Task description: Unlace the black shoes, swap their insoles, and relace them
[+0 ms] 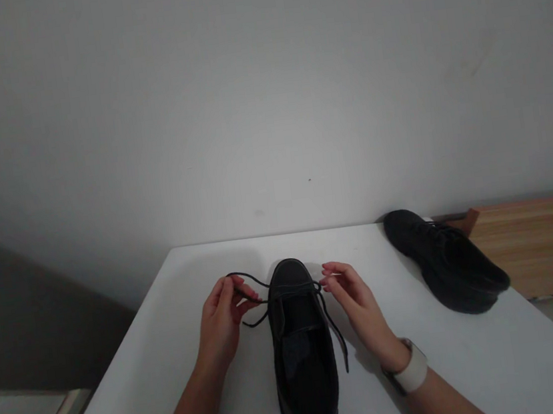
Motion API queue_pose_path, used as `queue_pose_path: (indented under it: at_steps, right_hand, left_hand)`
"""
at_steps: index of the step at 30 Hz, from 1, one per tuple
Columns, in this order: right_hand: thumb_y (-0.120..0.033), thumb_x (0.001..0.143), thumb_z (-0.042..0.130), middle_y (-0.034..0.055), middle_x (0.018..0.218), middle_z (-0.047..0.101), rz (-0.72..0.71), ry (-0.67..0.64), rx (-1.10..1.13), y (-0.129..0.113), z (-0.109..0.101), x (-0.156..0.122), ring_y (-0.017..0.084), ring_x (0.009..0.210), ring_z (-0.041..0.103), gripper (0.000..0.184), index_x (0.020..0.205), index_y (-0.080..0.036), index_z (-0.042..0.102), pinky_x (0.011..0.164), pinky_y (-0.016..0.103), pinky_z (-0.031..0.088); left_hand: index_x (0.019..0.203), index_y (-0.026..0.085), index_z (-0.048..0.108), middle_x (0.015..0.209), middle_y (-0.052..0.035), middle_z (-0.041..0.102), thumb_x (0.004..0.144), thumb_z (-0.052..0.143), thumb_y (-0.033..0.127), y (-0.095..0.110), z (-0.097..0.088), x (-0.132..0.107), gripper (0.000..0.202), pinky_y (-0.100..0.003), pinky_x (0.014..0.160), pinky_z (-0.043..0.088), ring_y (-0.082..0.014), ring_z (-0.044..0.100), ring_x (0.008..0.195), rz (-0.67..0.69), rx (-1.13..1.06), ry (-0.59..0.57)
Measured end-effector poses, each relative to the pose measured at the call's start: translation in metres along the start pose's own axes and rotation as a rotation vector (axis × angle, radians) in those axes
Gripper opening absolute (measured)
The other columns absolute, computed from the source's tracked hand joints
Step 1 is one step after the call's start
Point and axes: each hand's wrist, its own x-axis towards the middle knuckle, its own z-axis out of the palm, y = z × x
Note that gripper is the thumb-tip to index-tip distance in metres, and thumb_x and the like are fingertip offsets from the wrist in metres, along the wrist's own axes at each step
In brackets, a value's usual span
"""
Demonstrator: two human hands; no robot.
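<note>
A black lace-up shoe (306, 364) stands upright with its toe pointing away from me and its opening toward me. My left hand (224, 314) is at its left side, fingers pinched on a black shoelace (249, 276). One stretch of the lace arcs from these fingers to the shoe, and a loose end lies below them. My right hand (350, 292) is at the shoe's right side, thumb and fingertips closed at a small lace loop. Another lace end (342, 343) hangs down along the right side. The inside of the right-hand grip is partly hidden.
A second black shoe (444, 260), laced, rests at the right edge of the white table (198, 270). A wood-grained board (538, 245) lies beyond that edge. Behind the table rises a pale wall (263, 101).
</note>
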Motion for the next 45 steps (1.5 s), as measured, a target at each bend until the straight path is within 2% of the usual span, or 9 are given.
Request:
queue_pose_path:
  at_steps: [11,15,19,23,27,30,36,42,45]
  right_hand:
    - [-0.04,0.089,0.067,0.0029,0.089,0.066,-0.002,-0.082,0.107,-0.004,0.002,-0.001,0.02,0.085,0.062,0.016,0.089,-0.023,0.066,0.078,0.034,0.049]
    - [-0.043,0.095,0.057,0.0013,0.085,0.068,0.031,0.02,0.227,-0.002,0.0,0.0,0.018,0.086,0.065,0.019,0.093,-0.024,0.057,0.086,0.036,0.05]
    - [-0.043,0.095,0.059,-0.0056,0.069,0.055,0.035,0.141,0.314,0.0,-0.003,0.004,0.014,0.067,0.059,0.018,0.098,-0.026,0.052,0.07,0.03,0.05]
    - [-0.043,0.091,0.064,-0.0093,0.061,0.04,0.023,0.238,0.345,-0.001,-0.006,0.007,0.009,0.052,0.042,0.021,0.098,-0.025,0.053,0.053,0.024,0.04]
    - [-0.044,0.089,0.066,-0.0103,0.059,0.034,0.002,0.259,0.318,-0.003,-0.006,0.006,0.007,0.048,0.032,0.024,0.097,-0.024,0.057,0.045,0.021,0.03]
    - [-0.045,0.089,0.066,-0.0094,0.059,0.037,-0.012,0.254,0.257,-0.004,-0.006,0.003,0.007,0.048,0.033,0.025,0.1,-0.023,0.059,0.044,0.02,0.027]
    - [-0.043,0.089,0.065,-0.0077,0.061,0.042,-0.045,0.31,0.097,-0.003,-0.01,0.001,0.009,0.051,0.036,0.024,0.101,-0.022,0.063,0.045,0.022,0.029]
    - [-0.042,0.086,0.067,-0.0008,0.078,0.056,-0.114,0.475,-0.053,-0.005,-0.017,0.003,0.013,0.067,0.047,0.025,0.097,-0.02,0.063,0.061,0.026,0.038]
    - [-0.042,0.086,0.066,-0.0011,0.079,0.055,-0.113,0.485,-0.095,-0.005,-0.02,0.004,0.013,0.066,0.045,0.026,0.098,-0.019,0.061,0.063,0.027,0.039]
  left_hand:
    - [0.088,0.018,0.062,0.048,0.0131,0.02,0.084,0.064,0.053,0.005,-0.005,0.002,0.035,-0.017,0.039,0.016,-0.0046,0.013,0.04,-0.025,0.003,-0.031]
    - [0.085,0.016,0.069,0.052,0.0091,0.035,0.073,0.079,0.039,0.005,-0.009,0.001,0.028,-0.018,0.043,0.021,-0.005,0.027,0.045,0.023,0.142,0.01]
    - [0.087,0.018,0.074,0.056,0.0076,0.043,0.063,0.084,0.02,0.004,-0.013,0.001,0.026,-0.017,0.051,0.03,-0.0069,0.037,0.056,0.101,0.226,0.102]
    - [0.094,0.021,0.069,0.067,0.006,0.054,0.071,0.08,0.038,0.003,-0.015,0.005,0.031,-0.019,0.058,0.042,-0.0088,0.05,0.06,0.068,0.139,0.161]
    - [0.087,0.016,0.064,0.073,-0.0031,0.064,0.071,0.068,0.066,0.006,-0.01,0.007,0.053,-0.034,0.065,0.054,-0.0192,0.064,0.069,-0.096,-0.001,0.044]
    - [0.084,0.015,0.063,0.053,0.0027,0.051,0.074,0.06,0.073,0.01,-0.006,0.005,0.059,-0.032,0.057,0.052,-0.0146,0.054,0.052,-0.163,-0.037,-0.04]
    - [0.076,0.018,0.061,0.045,0.0114,0.022,0.079,0.048,0.077,0.009,-0.013,0.007,0.06,-0.02,0.036,0.017,-0.0069,0.015,0.037,-0.087,0.08,0.037]
    - [0.075,0.019,0.064,0.054,0.0052,0.045,0.085,0.059,0.054,0.014,-0.027,0.003,0.037,-0.022,0.047,0.029,-0.0113,0.04,0.049,0.182,0.413,0.273]
    - [0.07,0.019,0.068,0.059,0.0022,0.057,0.083,0.06,0.05,0.015,-0.026,0.002,0.035,-0.025,0.059,0.038,-0.0158,0.052,0.061,0.202,0.582,0.201]
